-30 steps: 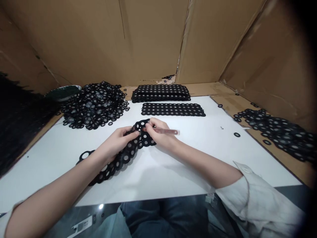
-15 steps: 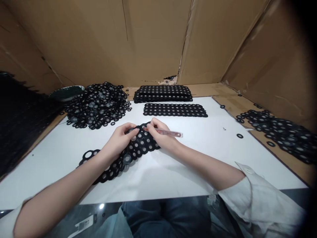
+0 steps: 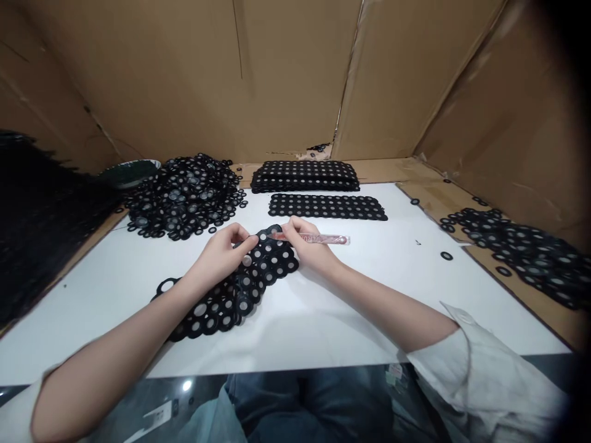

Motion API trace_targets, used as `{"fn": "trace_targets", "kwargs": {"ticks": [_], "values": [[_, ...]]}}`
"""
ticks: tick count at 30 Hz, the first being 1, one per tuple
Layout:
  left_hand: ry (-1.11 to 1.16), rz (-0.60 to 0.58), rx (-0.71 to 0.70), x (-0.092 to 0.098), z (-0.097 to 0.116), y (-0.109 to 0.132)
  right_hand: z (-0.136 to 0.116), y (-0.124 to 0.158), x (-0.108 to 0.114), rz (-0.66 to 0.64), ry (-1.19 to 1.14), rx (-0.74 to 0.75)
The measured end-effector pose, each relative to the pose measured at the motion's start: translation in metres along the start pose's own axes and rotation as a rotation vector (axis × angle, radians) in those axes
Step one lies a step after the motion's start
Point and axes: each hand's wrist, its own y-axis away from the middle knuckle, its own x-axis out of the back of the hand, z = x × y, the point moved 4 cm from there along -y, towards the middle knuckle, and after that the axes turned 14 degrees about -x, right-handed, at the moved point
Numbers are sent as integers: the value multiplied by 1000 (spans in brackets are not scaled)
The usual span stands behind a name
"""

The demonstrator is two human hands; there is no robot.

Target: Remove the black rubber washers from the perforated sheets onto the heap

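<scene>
On my screen: left hand (image 3: 226, 251) pinching top edge of black ring mat (image 3: 273, 264), mat slumped in folds over white tabletop (image 3: 351, 314), trailing under left forearm. Right hand (image 3: 308, 246) gripping slim reddish tool (image 3: 335, 239), tip at mat's edge. Can't tell if right fingers pinch mat too. Flat mat (image 3: 327, 207) just beyond hands, mat stack (image 3: 305, 176) behind it, ring heap (image 3: 184, 200) off left.

Inside, at one bench (image 3: 351, 314): two hands (image 3: 220, 253), one red tool (image 3: 330, 239), two black ring mats (image 3: 272, 267), one mat stack (image 3: 305, 175), one ring heap (image 3: 184, 200), one ring spread (image 3: 530, 255), one bowl (image 3: 127, 173).
</scene>
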Motion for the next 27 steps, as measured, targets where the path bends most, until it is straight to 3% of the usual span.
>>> {"fn": "trace_targets", "kwargs": {"ticks": [8, 14, 18, 21, 27], "values": [[116, -12, 6, -7, 4, 0, 0, 7, -9, -36, 85, 4], [218, -32, 61, -17, 7, 11, -7, 16, -17, -20, 301, 166], [236, -28, 92, -15, 6, 10, -1, 5, -9, -11, 259, 26], [235, -3, 110, -10, 1, 5, 4, -3, -3, -87, 131, -75], [368, -16, 201, -10, -5, 5, 4, -2, -4, -158, 48, -88]]}}
